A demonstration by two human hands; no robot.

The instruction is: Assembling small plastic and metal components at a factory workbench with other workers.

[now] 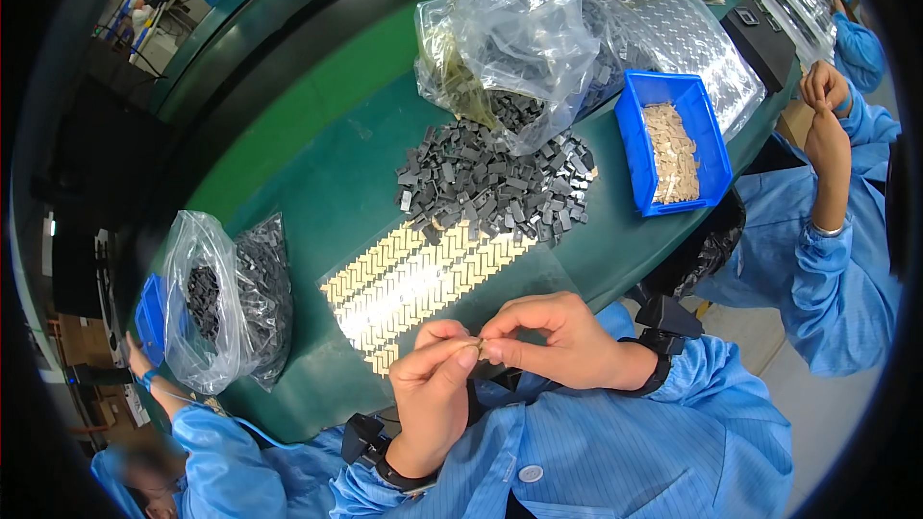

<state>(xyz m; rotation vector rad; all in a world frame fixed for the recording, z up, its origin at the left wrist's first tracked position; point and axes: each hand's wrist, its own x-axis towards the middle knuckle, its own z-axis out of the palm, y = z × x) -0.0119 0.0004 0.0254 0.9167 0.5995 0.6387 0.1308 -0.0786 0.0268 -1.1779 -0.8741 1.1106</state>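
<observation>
Small pale part (478, 344) pinched between your left hand (430, 394) and right hand (558, 341) fingertips, glossy herringbone sheet (423, 274) beneath, matte grey blocks (495, 183) heaped beyond.

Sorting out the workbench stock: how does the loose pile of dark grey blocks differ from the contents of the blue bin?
The dark grey blocks lie heaped straight on the green table; the tan pieces sit contained in the blue bin. The blocks look chunkier and far more numerous; the tan pieces look thin and pale. Both are small loose parts.
</observation>
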